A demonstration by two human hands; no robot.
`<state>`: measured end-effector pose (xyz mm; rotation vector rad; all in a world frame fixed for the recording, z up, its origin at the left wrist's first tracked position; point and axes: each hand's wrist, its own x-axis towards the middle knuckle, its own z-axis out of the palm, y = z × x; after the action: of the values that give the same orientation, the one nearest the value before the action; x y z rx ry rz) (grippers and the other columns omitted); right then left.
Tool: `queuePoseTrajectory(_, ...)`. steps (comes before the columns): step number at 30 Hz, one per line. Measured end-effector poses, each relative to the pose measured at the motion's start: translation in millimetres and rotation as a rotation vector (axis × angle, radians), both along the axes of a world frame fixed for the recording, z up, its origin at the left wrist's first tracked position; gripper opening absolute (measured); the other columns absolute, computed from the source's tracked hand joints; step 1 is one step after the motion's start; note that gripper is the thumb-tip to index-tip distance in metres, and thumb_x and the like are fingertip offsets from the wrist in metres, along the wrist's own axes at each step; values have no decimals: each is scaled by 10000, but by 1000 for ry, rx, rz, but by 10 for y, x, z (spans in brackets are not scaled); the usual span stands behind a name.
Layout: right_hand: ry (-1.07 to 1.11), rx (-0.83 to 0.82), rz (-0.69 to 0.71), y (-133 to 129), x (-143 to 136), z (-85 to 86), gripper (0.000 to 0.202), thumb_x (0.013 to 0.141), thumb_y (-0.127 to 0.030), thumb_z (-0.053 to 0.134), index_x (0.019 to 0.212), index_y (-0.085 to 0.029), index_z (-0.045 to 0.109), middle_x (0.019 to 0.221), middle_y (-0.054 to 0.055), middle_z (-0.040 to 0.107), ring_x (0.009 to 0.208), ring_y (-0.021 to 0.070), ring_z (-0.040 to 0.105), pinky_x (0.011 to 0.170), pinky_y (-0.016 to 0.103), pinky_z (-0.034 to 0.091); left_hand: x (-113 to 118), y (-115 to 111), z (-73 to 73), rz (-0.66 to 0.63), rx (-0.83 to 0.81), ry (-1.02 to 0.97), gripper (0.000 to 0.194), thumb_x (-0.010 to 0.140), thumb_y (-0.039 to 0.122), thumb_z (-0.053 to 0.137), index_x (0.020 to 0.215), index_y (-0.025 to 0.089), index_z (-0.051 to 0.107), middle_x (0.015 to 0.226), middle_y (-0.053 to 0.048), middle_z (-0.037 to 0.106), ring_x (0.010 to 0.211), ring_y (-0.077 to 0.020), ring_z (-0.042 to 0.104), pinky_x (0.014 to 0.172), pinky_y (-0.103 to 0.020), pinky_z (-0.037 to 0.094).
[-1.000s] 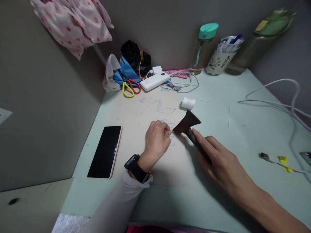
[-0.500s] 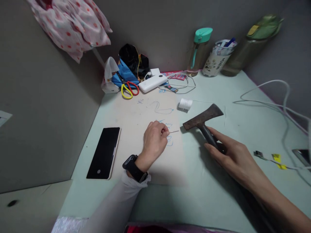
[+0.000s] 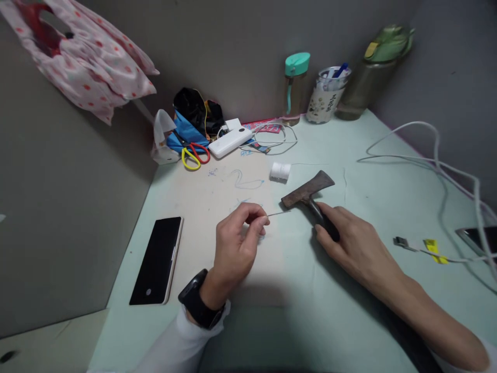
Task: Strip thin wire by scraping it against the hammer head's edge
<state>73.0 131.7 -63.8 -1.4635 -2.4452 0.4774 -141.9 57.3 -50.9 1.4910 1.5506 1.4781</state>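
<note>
My left hand [image 3: 237, 243], with a black watch on its wrist, pinches a thin metal needle [image 3: 278, 213] between thumb and fingertips. The needle points right, its tip just below the left end of the hammer head. My right hand [image 3: 355, 241] is wrapped round the dark handle of a hammer [image 3: 308, 191] with a rusty, hatchet-like head. That head is low over the table; whether it touches the top cannot be told. Behind it lies a spool of white thread [image 3: 280, 171], its loose end trailing right. A sheet of brown paper [image 3: 205, 207] with blue pen drawings lies under my left hand.
A phone [image 3: 157, 261] lies at left. Scissors [image 3: 191, 158], a white power bank [image 3: 230, 142] and a coiled cable stand at the back. Two bottles [image 3: 297, 65] [image 3: 382, 57] and a pen cup [image 3: 326, 98] line the wall. A white cable [image 3: 438, 155] runs along the right.
The view has swung right. My left hand has turned so its thumb side shows more, and the needle tip is now nearer the hammer head, just beneath its left end.
</note>
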Motion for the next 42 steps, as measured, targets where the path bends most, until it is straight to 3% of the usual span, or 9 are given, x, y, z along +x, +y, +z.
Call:
queuePoseTrajectory(6,-144,161,83,19,-7,-71,407,907,-317,426,1157,-85,649,864,125,612,804,293,592,687,424,478,39,-10,5,44,279,225,147,875,29,604,867,173,629,752,11,633,654,-91,576,637,-244,473)
queuePoseTrajectory(9,-51,193,109,18,-27,9,388,909,-308,455,1163,-96,658,941,150,625,896,315,583,728,435,482,22,-4,-10,37,337,250,187,871,-9,588,894,168,644,771,5,645,672,-87,585,641,-233,486)
queuePoseTrajectory(16,479,-272,292,0,-242,520,232,990,-352,506,1041,-250,708,997,3,722,912,148,655,801,269,475,-6,25,-32,-27,395,254,241,867,-52,570,929,156,675,818,-18,673,753,-102,632,692,-229,529)
queuePoseTrajectory(21,518,-290,362,-8,-377,502,180,966,-252,547,905,-210,711,816,-21,690,759,102,620,692,228,443,-15,29,-19,-25,369,268,222,871,-32,574,916,158,680,805,-17,672,753,-99,632,709,-218,522)
queuePoseTrajectory(24,546,-270,371,-15,-424,443,155,947,-210,560,908,-194,709,826,-16,698,758,95,620,693,216,445,8,29,-12,8,243,91,162,872,27,616,866,174,683,783,1,675,717,-86,629,697,-202,511)
queuePoseTrajectory(29,649,-224,360,-33,-535,355,147,899,-124,575,812,-182,678,721,-36,663,655,76,573,619,194,414,80,44,-59,-64,-85,-546,98,814,169,747,884,188,681,827,13,685,689,-79,631,677,-188,520)
queuePoseTrajectory(33,715,-210,335,-39,-604,250,153,904,-135,588,798,-189,684,735,-31,672,683,84,582,643,203,417,108,61,-122,-41,-182,-770,89,782,203,778,830,170,710,806,8,668,687,-67,590,680,-172,488)
queuePoseTrajectory(38,740,-263,325,-59,-634,177,176,941,-220,565,821,-185,688,744,-9,694,681,106,607,644,223,439,98,69,-148,-9,-174,-759,73,785,209,764,792,170,702,804,9,639,717,-77,560,675,-177,457)
queuePoseTrajectory(42,540,-270,391,6,-612,222,218,962,-203,481,884,-189,684,820,15,726,725,132,652,671,245,475,68,99,-175,43,-176,-619,117,849,264,704,806,170,649,845,-1,653,759,-100,573,722,-212,465)
